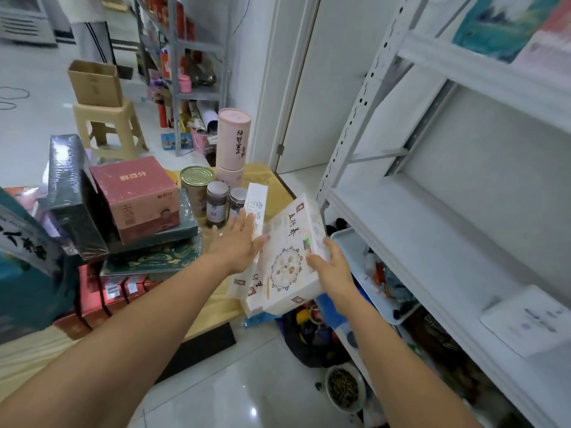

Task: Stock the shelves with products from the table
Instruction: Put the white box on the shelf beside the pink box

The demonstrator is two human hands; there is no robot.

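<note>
- The right hand (332, 267) shows only its back and thumb; its fingers are hidden behind the white box (287, 257)
- A second white box (244, 284) lies under the first and is mostly covered
- A slim white carton (257, 200) stands just beyond the left hand (236, 242); its small print is too blurred to read
- A teal box (24, 288) at the near left is cut off by the frame edge, and the clutter in the tray (352, 248) below the shelf is too blurred to name
- The white box bears black brush-style Chinese characters above a round ornamental emblem
- The pink tube (233, 140) at the far end of the table has a column of dark characters; the red-pink box (136, 196) has three pale characters on top, ending in 百分
- Left hand: fingers straight and together, laid flat against the white box's left edge
- Right hand: grips the box's near right edge, thumb on its face
- The white box is tilted over the near right corner of the wooden table (216, 307), just left of the white shelf (432, 236)
</note>
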